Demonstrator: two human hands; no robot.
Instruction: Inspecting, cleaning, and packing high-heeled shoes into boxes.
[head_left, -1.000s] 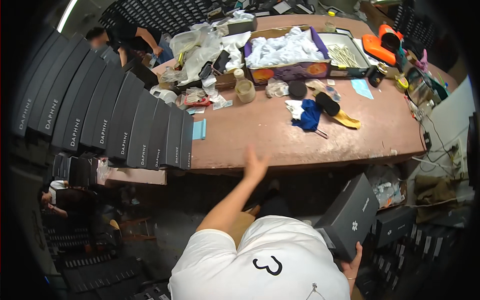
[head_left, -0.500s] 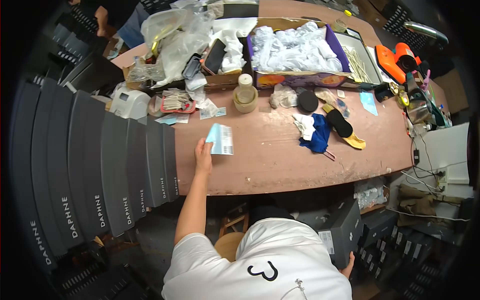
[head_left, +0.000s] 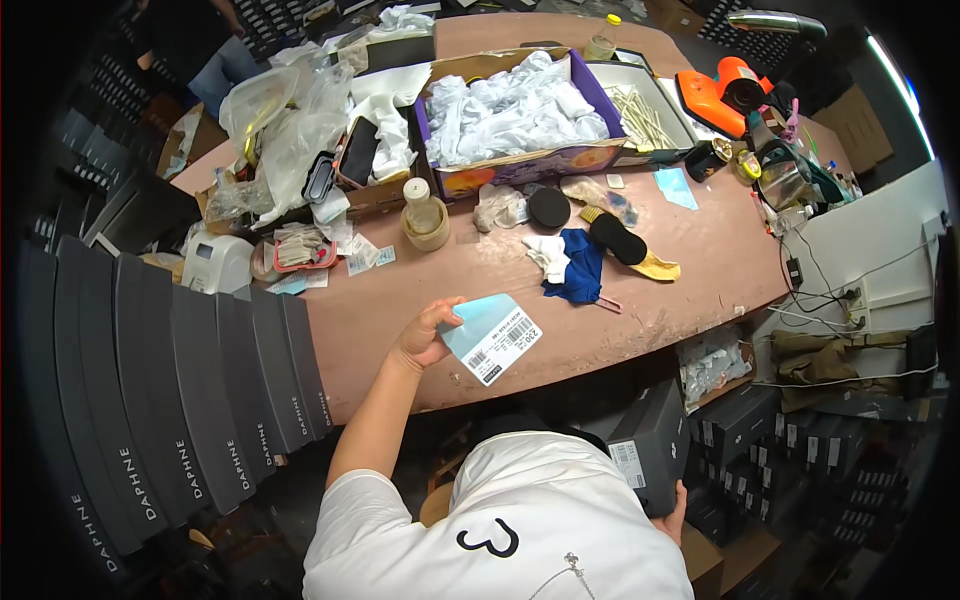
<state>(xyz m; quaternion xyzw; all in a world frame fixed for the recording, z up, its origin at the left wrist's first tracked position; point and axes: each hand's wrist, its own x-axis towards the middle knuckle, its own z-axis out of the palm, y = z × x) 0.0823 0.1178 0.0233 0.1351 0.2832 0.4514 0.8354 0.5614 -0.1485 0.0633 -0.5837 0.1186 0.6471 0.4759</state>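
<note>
Pinched in my left hand (head_left: 428, 336) is a light blue backing sheet with a white printed barcode label (head_left: 500, 345), held above the table's near edge. My right hand (head_left: 672, 514) is low at my right side, gripping a dark grey shoebox (head_left: 658, 455). The box is tilted and bears a white label on its end. Part of that hand is hidden by the box and my shirt. Beyond the sheet, a blue cloth (head_left: 577, 268), a white cloth (head_left: 546, 257) and a brush with a black pad (head_left: 617, 240) lie on the table (head_left: 440, 280).
Stacked grey shoeboxes (head_left: 190, 390) line the left. A label printer (head_left: 217, 262) and a red tray of sticks (head_left: 302, 247) sit nearby. At the back stands a purple carton of white paper (head_left: 520, 110); an orange tool (head_left: 715, 100) lies right. A person (head_left: 215, 75) stands far left.
My left hand has brought the label sheet nearer and to the right, turning its printed side into view. My view has shifted, and the shoebox stays in my right hand.
</note>
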